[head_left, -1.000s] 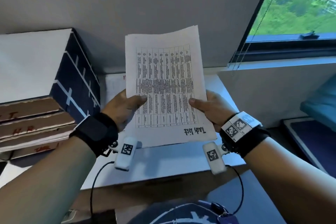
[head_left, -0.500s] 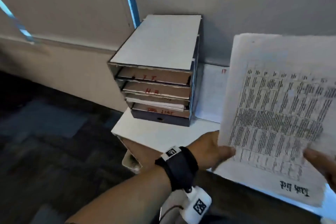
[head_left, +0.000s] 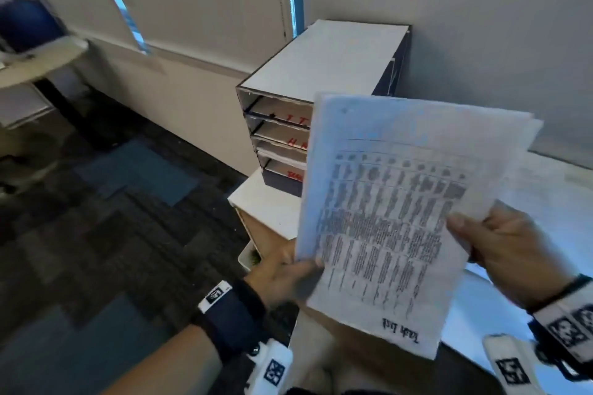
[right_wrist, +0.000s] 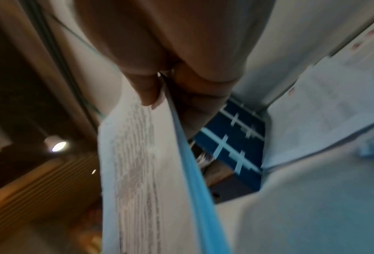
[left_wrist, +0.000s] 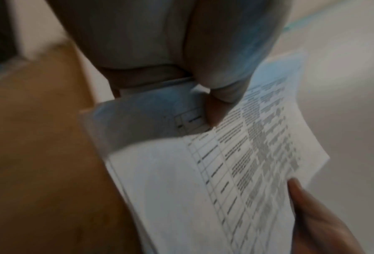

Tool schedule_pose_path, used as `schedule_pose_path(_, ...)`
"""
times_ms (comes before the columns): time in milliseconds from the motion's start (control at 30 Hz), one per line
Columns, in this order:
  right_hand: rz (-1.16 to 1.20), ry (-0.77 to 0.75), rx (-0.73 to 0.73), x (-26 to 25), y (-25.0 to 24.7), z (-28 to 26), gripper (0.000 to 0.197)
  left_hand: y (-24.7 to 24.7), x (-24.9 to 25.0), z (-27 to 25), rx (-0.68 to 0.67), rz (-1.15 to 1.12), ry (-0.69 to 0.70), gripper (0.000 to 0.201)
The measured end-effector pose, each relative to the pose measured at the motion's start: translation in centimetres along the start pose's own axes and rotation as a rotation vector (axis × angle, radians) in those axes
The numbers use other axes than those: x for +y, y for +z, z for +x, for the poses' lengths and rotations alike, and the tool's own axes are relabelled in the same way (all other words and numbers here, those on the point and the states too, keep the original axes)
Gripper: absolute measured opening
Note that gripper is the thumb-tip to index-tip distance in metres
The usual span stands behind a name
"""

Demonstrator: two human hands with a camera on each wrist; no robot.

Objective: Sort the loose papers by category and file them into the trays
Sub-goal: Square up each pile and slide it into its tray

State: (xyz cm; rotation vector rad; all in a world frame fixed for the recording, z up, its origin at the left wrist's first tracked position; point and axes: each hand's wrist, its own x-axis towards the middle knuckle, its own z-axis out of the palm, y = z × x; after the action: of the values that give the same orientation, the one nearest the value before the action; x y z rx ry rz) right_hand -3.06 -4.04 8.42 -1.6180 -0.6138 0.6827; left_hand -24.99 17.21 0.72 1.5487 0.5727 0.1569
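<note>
I hold a thin stack of printed table sheets, marked "Task list" by hand at its near corner, up in front of me. My left hand pinches its lower left edge, thumb on top. My right hand pinches the right edge. The sheets fan apart slightly in the left wrist view, and the right wrist view shows the stack edge-on between thumb and fingers. Behind the sheets stands the dark tray unit with stacked cardboard trays labelled in red; the sheets hide its right part.
The tray unit stands on a white desk against a grey wall. More loose papers lie on the desk to the right. Dark carpet spreads left, with another desk at far left.
My view has swung left from the window to the tray unit and floor. The stack has tilted and come closer to the trays, still held by both hands.
</note>
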Motion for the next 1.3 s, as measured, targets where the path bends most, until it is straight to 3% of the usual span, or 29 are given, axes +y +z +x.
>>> schedule_pose_path(67, -0.105, 0.014, -0.126, 0.7, 3.1, 1.2, 0.041, -1.8, -1.1, -2.3, 0.081, -0.096, -0.111, 0.014)
schedule_pose_path(133, -0.113, 0.030, -0.228, 2.0, 6.4, 2.2, 0.007, -3.6, -3.2, -4.8, 0.148, -0.225, -0.179, 0.024)
schedule_pose_path(267, -0.219, 0.089, -0.434, 6.0, 12.9, 5.0, 0.030, -7.5, -7.7, -8.5, 0.234, -0.324, -0.338, 0.086)
schedule_pose_path(300, -0.261, 0.131, -0.468, 6.7, 14.2, 5.5, 0.031, -8.4, -8.5, -8.9, 0.275, -0.297, -0.371, 0.084)
schedule_pose_path(367, -0.317, 0.245, -0.477, 8.5, 16.3, 6.8, 0.031, -10.2, -9.8, -9.0, 0.346, -0.291, -0.425, 0.056)
schedule_pose_path(467, -0.316, 0.389, -0.419, 10.5, 18.4, 8.8, 0.030, -12.1, -10.1, -8.4, 0.369, -0.331, -0.477, 0.029)
schedule_pose_path(567, -0.207, 0.512, -0.336, 11.5, 19.1, 10.7, 0.030, -13.1, -9.2, -6.8, 0.353, -0.281, -0.466, 0.027)
schedule_pose_path(667, 0.001, 0.603, -0.203, 11.7, 19.0, 11.3, 0.027, -14.1, -8.0, -4.7, 0.285, -0.173, -0.420, 0.045)
schedule_pose_path(700, 0.051, 0.621, -0.164, 11.2, 18.9, 11.2, 0.027, -14.2, -7.5, -3.9, 0.264, -0.133, -0.414, 0.039)
schedule_pose_path(767, 0.124, 0.629, -0.110, 11.3, 18.7, 11.4, 0.027, -14.5, -7.0, -2.5, 0.230, -0.107, -0.412, 0.026)
schedule_pose_path(900, 0.206, 0.698, 0.012, 11.9, 17.9, 12.3, 0.028, -15.0, -6.0, 0.0, 0.138, -0.110, -0.420, 0.031)
schedule_pose_path(1067, 0.310, 0.784, 0.064, 12.3, 17.1, 11.5, 0.025, -15.4, -5.7, 1.7, 0.011, -0.148, -0.450, 0.035)
schedule_pose_path(1300, 0.546, 0.737, 0.046, 9.3, 17.2, 12.0, 0.029, -17.8, -4.2, 5.0, 0.039, -0.241, -0.451, 0.038)
